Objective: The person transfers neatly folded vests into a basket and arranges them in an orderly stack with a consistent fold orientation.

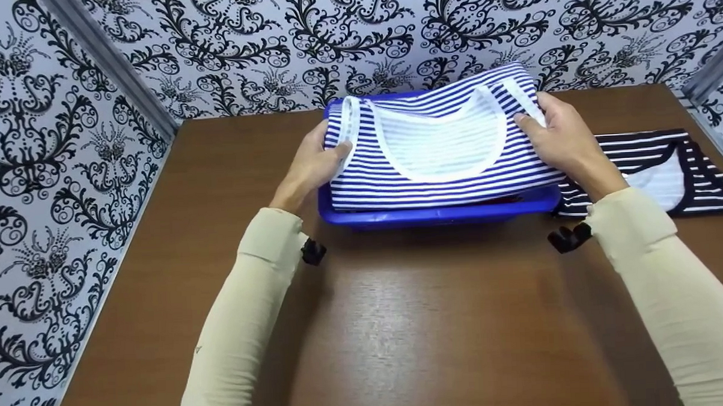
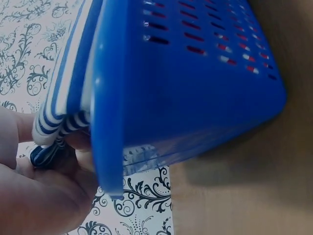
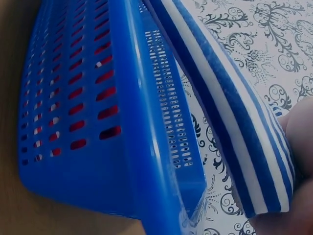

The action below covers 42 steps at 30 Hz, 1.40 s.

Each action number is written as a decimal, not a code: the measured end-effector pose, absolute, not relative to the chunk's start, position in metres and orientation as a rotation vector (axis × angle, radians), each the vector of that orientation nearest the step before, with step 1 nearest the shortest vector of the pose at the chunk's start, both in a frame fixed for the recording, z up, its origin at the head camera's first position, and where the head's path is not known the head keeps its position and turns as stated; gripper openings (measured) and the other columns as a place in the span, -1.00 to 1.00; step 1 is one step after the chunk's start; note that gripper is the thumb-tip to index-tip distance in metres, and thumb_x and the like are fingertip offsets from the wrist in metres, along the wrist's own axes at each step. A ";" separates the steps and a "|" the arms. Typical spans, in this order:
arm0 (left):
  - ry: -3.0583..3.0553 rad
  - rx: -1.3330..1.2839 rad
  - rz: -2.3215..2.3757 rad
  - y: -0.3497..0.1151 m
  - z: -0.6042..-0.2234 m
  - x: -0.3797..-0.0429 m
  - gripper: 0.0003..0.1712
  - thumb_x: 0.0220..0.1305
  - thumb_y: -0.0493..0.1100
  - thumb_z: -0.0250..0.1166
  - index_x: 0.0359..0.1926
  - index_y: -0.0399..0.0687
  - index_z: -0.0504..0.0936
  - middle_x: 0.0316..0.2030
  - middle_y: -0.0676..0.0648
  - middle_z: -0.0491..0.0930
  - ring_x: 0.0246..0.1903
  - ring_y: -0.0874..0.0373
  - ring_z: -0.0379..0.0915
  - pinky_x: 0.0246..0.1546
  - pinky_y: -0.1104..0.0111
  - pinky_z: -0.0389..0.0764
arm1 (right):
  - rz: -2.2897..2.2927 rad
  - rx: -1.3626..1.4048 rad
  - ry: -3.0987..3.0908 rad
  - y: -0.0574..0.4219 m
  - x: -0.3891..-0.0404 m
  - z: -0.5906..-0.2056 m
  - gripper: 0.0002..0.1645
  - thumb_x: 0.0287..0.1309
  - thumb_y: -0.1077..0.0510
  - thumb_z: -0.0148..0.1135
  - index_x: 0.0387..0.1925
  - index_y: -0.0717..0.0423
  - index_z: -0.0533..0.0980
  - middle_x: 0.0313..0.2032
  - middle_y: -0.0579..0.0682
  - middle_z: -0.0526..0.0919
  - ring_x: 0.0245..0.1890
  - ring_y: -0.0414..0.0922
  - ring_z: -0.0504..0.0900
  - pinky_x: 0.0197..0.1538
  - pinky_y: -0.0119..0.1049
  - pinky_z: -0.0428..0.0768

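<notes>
"Across the upper middle of the head view, the folded blue-and-white garment [image 1: 440, 143] lies over the mouth of the blue basket [image 1: 440, 214]. The left hand [image 1: 315, 162] grips its left end, the right hand [image 1: 563, 133] its right end, both thumbs on top. What matters here?"

"An even hold, I'd say, so the layers don't slip open. The right end sits higher in the frame, so bringing both ends level seems wise."

"And the count?"

"Two hands, one basket, two garments: the held one, and a black-and-white striped garment [image 1: 661, 174] at the right edge, on the one brown table [image 1: 377, 316]."

"Now the left wrist view?"

"At the left of the frame, the hand holds the bunched layers just beside the basket's rim. Whether cloth and rim touch, I can't tell. Fingers could catch there, so holding them clear of the plastic looks best. One hand, one garment, one basket."

"And the right wrist view?"

"At the right edge, the partly cut-off hand holds the cloth's end. A gap shows between cloth and rim, widening toward the bottom of the frame. I'd support that fold from beneath, lest it sag. One garment, one basket, part of one hand; the red contents [image 3: 106, 93] behind the slots can't be counted."
</notes>
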State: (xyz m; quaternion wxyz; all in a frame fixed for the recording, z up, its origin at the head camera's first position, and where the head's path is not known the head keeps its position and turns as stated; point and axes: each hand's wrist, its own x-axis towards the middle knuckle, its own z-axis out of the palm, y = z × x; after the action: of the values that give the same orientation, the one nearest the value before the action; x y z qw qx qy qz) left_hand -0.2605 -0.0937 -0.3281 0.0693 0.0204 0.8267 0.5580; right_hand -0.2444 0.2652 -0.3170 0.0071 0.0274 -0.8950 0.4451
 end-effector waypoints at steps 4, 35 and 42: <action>2.449 0.016 1.672 -0.093 -0.326 -0.264 -0.51 0.31 -0.23 0.11 0.26 0.02 0.32 -0.14 -0.07 0.54 -0.24 0.08 0.53 -0.18 0.34 0.56 | 1.256 0.123 -2.843 0.265 -0.249 -0.319 -0.41 0.33 -0.14 -0.09 0.30 0.00 0.26 -0.10 0.05 0.49 -0.26 -0.12 0.49 -0.13 -0.33 0.37; 2.341 0.000 1.574 -0.093 -0.327 -0.277 -0.53 0.34 -0.21 0.07 0.25 0.07 0.27 -0.16 -0.12 0.50 -0.29 0.08 0.51 -0.21 0.29 0.57 | 1.185 0.120 -2.899 0.267 -0.258 -0.330 -0.53 0.34 -0.10 -0.10 0.14 0.06 0.39 -0.22 0.09 0.52 -0.39 -0.12 0.47 -0.28 -0.28 0.39; 2.358 0.001 1.543 -0.093 -0.326 -0.278 -0.58 0.34 -0.20 0.06 0.21 0.05 0.29 -0.18 -0.10 0.51 -0.33 0.10 0.51 -0.24 0.30 0.58 | 1.164 0.093 -2.915 0.266 -0.259 -0.330 -0.51 0.35 -0.12 -0.13 0.15 0.04 0.37 -0.18 0.09 0.52 -0.34 -0.06 0.48 -0.25 -0.25 0.40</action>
State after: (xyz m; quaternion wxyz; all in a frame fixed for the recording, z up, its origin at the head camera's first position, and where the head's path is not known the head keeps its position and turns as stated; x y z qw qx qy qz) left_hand -0.2783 -0.0930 -0.3259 0.1608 0.0003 0.8258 0.5405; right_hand -0.2586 0.2663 -0.3300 0.0007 0.0297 -0.9282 0.3708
